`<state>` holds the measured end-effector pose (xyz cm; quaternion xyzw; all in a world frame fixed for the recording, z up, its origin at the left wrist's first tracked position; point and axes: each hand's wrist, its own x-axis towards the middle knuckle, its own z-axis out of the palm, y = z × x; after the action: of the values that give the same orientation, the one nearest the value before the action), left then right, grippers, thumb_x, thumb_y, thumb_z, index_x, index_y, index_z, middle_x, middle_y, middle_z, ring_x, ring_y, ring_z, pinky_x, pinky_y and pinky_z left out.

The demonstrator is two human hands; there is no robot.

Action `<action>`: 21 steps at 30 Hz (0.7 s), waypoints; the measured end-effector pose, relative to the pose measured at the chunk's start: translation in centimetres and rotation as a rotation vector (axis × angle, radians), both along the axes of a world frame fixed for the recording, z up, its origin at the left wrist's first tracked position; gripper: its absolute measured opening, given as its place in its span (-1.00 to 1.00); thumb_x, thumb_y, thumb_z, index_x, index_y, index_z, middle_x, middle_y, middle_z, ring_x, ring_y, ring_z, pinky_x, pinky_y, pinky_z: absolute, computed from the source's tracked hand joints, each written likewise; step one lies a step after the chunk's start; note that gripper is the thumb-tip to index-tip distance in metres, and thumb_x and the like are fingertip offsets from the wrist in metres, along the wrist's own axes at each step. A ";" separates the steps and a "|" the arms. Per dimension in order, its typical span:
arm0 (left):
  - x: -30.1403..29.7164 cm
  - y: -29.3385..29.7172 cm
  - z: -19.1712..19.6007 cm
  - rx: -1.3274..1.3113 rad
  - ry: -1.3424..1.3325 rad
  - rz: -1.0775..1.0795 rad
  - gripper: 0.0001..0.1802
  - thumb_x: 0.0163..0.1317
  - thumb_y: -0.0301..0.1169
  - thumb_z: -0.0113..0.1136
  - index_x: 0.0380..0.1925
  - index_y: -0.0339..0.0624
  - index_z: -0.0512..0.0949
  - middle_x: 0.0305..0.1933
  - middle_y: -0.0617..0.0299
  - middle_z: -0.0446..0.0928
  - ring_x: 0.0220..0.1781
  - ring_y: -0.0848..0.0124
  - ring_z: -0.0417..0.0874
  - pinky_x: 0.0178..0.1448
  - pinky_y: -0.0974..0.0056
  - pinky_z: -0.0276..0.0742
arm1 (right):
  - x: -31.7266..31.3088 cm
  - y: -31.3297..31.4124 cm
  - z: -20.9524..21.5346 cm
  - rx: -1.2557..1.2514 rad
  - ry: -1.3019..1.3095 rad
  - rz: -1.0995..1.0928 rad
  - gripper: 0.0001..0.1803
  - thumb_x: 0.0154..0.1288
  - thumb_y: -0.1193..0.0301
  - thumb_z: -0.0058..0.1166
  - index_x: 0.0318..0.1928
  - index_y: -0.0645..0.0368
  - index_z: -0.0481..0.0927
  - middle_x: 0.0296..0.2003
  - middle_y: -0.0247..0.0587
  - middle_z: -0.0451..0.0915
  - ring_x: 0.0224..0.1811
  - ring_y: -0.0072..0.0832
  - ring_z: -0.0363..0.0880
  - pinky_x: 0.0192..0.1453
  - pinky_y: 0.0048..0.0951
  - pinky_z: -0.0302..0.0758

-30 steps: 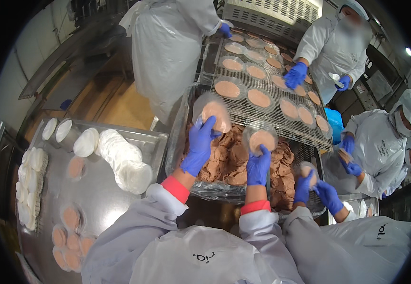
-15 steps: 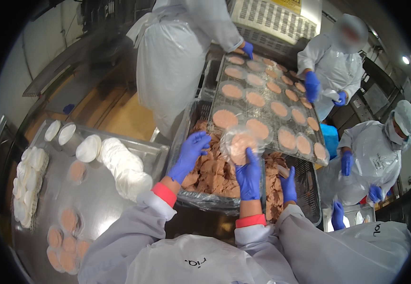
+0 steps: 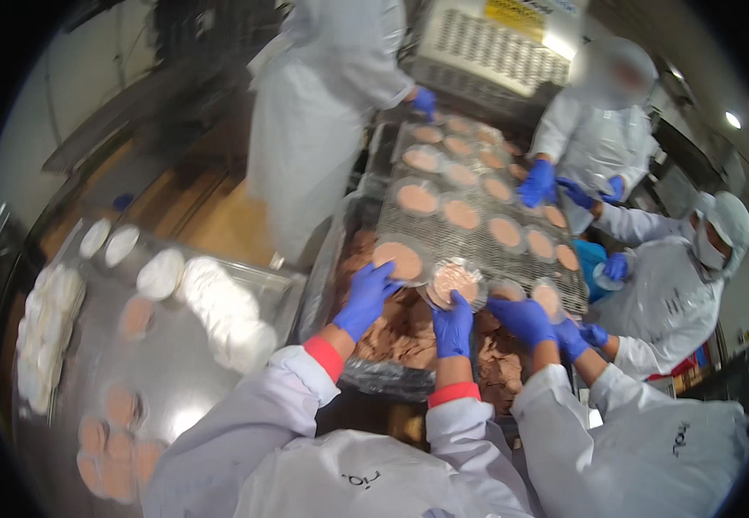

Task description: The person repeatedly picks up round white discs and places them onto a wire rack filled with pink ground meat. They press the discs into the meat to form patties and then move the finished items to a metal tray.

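My left hand point(image 3: 364, 302), in a blue glove with a red cuff, has its fingers on the near edge of a round pink meat patty point(image 3: 398, 261) at the belt's near left corner. My right hand point(image 3: 453, 330) grips another meat patty point(image 3: 455, 278) on a clear film disc, thumb on top, beyond the near end of the wire mesh conveyor belt point(image 3: 443, 231). Below both hands lies brown-pink ground meat point(image 3: 409, 332) in a plastic-lined crate point(image 3: 383, 378).
At left, a steel table point(image 3: 193, 367) carries white disc stacks point(image 3: 219, 306) and several patties point(image 3: 120, 445). Close on my right, a co-worker's gloved hands point(image 3: 525, 321) reach to the belt end. Other people stand along both belt sides; a perforated machine guard point(image 3: 486, 47) is behind.
My left hand has moved forward and right to the corner patty. My right hand's patty has shifted slightly right and nearer. The neighbouring co-worker's hands have reached toward the belt.
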<state>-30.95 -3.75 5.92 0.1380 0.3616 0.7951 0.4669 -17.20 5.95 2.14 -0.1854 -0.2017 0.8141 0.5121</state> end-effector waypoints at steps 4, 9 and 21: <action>0.5 -3.4 -1.2 -0.194 0.620 0.023 -0.58 0.05 -0.39 0.16 -0.07 -0.31 0.39 -0.17 0.18 0.48 -0.23 0.53 0.49 -0.18 0.45 0.44 | 0.6 -7.7 1.5 -0.066 -0.020 0.298 -0.36 0.14 0.05 -0.10 0.15 0.13 0.17 0.11 -0.07 0.25 0.13 -0.13 0.26 0.10 -0.02 0.31; -3.9 -15.5 -2.1 -0.375 1.049 0.340 -0.54 0.04 -0.27 0.16 -0.07 -0.29 0.39 -0.10 0.01 0.45 -0.14 0.25 0.49 -0.04 0.29 0.39 | -0.6 -12.5 3.8 -0.194 -0.100 0.343 -0.43 0.13 0.36 0.04 0.14 0.20 0.16 0.06 -0.05 0.28 0.10 -0.18 0.29 0.14 -0.07 0.31; -5.2 -16.7 -1.8 -0.066 0.170 0.249 -0.68 0.26 -0.38 -0.15 -0.03 -0.30 0.34 -0.02 0.11 0.42 0.00 0.39 0.46 0.11 0.29 0.36 | -5.3 -14.7 8.2 0.075 -0.082 0.379 -0.45 0.07 0.42 0.08 0.10 0.25 0.24 0.00 -0.14 0.37 0.03 -0.31 0.38 0.13 -0.31 0.33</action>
<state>-36.16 -20.40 4.11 0.1434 0.4404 0.8199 0.3365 -22.46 -8.70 10.33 -0.1579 -0.2839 0.8796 0.3475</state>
